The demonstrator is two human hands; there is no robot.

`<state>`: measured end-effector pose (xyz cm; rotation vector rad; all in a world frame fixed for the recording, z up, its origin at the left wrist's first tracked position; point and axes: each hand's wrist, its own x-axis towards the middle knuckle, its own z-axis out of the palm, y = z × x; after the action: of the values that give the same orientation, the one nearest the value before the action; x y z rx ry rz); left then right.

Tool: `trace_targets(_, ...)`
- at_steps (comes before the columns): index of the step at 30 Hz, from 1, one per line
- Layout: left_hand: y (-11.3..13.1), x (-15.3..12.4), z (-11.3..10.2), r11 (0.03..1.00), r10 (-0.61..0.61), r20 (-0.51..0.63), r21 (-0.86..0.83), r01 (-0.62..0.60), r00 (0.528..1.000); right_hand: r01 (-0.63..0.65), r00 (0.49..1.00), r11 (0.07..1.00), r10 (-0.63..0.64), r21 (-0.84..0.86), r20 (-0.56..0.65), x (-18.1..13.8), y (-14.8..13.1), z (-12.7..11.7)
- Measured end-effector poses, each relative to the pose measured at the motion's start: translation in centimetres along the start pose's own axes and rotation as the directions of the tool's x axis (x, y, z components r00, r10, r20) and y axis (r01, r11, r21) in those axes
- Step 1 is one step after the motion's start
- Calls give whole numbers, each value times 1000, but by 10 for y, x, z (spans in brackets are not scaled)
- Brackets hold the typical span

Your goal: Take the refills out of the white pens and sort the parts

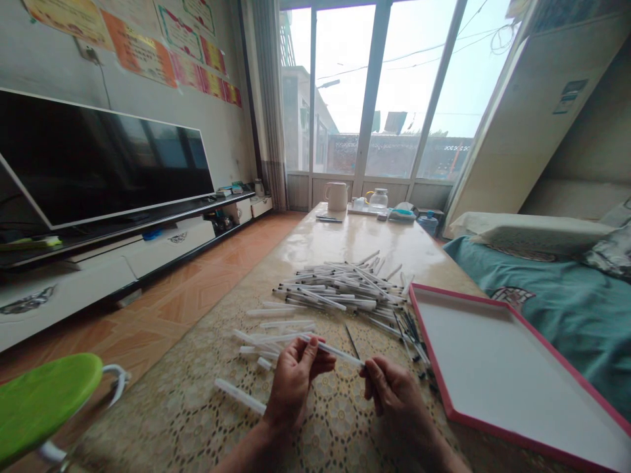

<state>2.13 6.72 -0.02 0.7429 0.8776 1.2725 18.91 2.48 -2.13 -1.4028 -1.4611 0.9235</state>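
Note:
A white pen (338, 350) spans both hands, slanting down to the right. My left hand (297, 364) is closed on its left part, thumb on top. My right hand (389, 386) pinches its dark right end; what the fingertips cover there is hidden. Beyond the hands lies a heap of white pens (340, 286), several with black ends. Loose white tubes (241, 396) are scattered around my left hand. One thin dark refill-like stick (352, 341) lies behind the held pen. More black thin pieces (411, 332) are gathered right of the heap.
A pink-rimmed white tray (517, 368) lies at the table's right. At the far end of the patterned table (197, 361) stand a kettle (337, 196) and a glass pitcher (378, 198). A green stool (49, 394) is at the left, a teal-covered sofa (566, 302) at the right.

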Motion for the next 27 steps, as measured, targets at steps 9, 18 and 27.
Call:
trace_targets(9, 1, 0, 1, 1000, -5, -9, -2, 4, 1000, -10, 1000, 1000, 11, -27, 15, 2, 2, 0)
trace_targets(18, -1, 0, 0, 1000, 6, -11, 2, -6, 1000, 73, 996, 987, -79, -142, -36, 0, -5, -1)
trace_targets(27, -1, 2, -1, 1000, 10, -14, -1, -10, 1000, 10, 1000, 999, -10, -41, 6, 0, -5, 0)
